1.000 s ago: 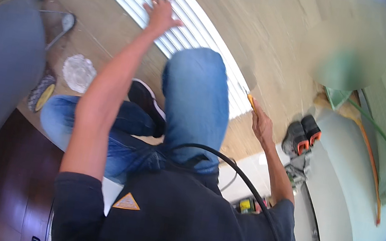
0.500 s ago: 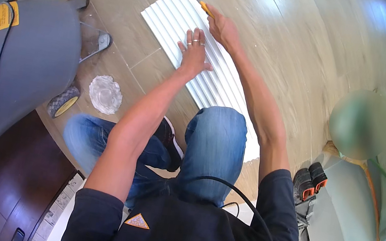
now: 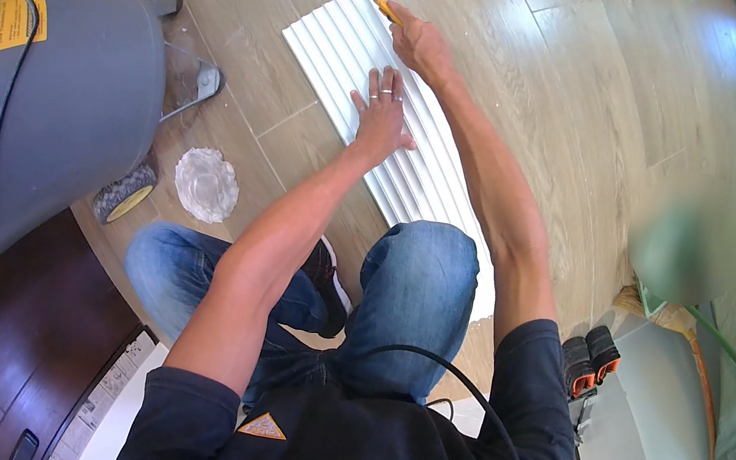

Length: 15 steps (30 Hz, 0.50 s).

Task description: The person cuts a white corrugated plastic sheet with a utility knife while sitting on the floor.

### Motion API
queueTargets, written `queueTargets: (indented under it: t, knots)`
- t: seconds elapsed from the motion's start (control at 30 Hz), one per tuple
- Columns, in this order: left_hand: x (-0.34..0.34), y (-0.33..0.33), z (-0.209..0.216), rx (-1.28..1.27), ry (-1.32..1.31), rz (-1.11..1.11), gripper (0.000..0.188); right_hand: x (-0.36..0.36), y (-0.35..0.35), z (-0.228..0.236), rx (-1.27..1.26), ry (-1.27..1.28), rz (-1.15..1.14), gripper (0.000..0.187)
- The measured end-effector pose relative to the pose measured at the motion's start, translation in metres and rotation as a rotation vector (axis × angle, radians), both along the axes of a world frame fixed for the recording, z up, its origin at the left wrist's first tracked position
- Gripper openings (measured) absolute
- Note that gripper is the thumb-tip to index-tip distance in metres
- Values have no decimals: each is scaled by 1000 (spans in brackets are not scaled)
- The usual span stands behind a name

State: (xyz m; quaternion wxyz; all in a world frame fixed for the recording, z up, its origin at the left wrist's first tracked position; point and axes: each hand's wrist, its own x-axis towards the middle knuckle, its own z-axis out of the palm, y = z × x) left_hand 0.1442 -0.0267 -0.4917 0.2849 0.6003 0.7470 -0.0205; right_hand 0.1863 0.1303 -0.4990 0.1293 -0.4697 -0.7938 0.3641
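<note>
A long white ribbed panel [image 3: 331, 36] lies slantwise on the floor, its near end partly under my bent knee. My left hand [image 3: 382, 117] rests on the ribs with its fingers spread, holding nothing. At the far end, my right hand [image 3: 423, 49] is closed around a yellow utility knife [image 3: 386, 9]. The knife's front end points left, at the panel's far right corner. Whether the blade touches the panel is too small to tell.
A big grey wheeled machine [image 3: 92, 90] stands at the left, beside a round whitish patch [image 3: 207, 185] on the wood-look floor [image 3: 578, 119]. Black shoes with orange trim [image 3: 590, 357] sit at the right. A green hose [image 3: 725, 349] runs along the right side.
My right hand has moved the knife slightly left across the panel's far corner, and more of the knife shows. The left hand stays on the ribs. The whole view has shifted a little.
</note>
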Motion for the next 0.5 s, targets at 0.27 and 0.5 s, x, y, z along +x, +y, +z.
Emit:
queueTargets:
  t: [0.27,0.5]
  knots:
    - [0,3,1,-14,-13,1,133,-6,3,-2,-15,-43,5,43]
    - [-1,2,1,-23,-10,3,132,-7,2,-5,0,-26,13,42]
